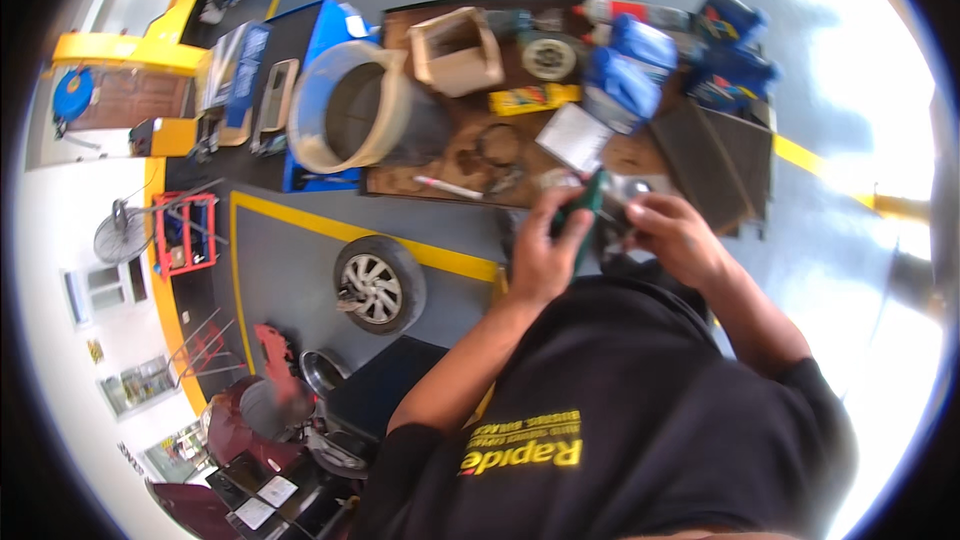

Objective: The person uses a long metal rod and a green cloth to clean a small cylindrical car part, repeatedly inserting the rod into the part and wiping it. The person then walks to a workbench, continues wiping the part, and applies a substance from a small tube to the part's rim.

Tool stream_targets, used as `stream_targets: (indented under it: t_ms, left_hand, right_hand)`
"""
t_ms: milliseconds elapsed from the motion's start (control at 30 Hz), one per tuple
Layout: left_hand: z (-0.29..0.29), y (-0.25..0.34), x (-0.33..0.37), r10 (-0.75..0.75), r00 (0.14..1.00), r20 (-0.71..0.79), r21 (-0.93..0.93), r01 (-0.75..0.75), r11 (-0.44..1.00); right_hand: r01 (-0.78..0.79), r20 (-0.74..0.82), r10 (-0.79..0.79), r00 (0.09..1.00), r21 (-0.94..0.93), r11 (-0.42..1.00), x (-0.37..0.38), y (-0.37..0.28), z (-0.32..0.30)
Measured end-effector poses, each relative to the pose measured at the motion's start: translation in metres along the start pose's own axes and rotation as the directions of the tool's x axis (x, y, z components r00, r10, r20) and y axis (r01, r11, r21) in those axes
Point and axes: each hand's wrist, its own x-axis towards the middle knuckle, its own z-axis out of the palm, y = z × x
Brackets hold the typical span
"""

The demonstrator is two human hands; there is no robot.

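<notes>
My left hand [543, 252] is closed round a dark green object [595, 196], long and narrow; motion blur hides its exact kind. Close beside it, my right hand [682, 242] has thumb and fingers pinched together at a small greyish, metallic-looking piece [628, 188], too smeared to name. Both hands are held before my body at the near edge of a brown, stained workbench [625, 152]. Just beyond them lies a flat white square item [574, 138]. A white pen-like stick [447, 187] rests near the bench's front edge, left of my hands.
On the bench stand a large translucent bucket [300, 110], an open tan box [425, 62], a yellow packet [533, 99], blue jugs [612, 90] and a dark box [706, 165] at the right. A car wheel [380, 285] lies on the grey floor to the left.
</notes>
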Motion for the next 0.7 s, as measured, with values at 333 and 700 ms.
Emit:
stream_targets:
  t_ms: [333,700]
  left_hand:
    - [-0.164,-0.058,0.025,-0.387,0.902,0.193,-0.006,0.396,0.918]
    - [-0.226,-0.085,0.016,-0.115,0.992,0.048,-0.015,0.116,0.993]
  right_hand:
    - [0.323,0.368,-0.568,0.736,-0.928,-0.184,0.074,0.025,0.161]
    - [-0.219,-0.131,0.201,0.971,-0.138,0.966,0.116,0.048,0.210]
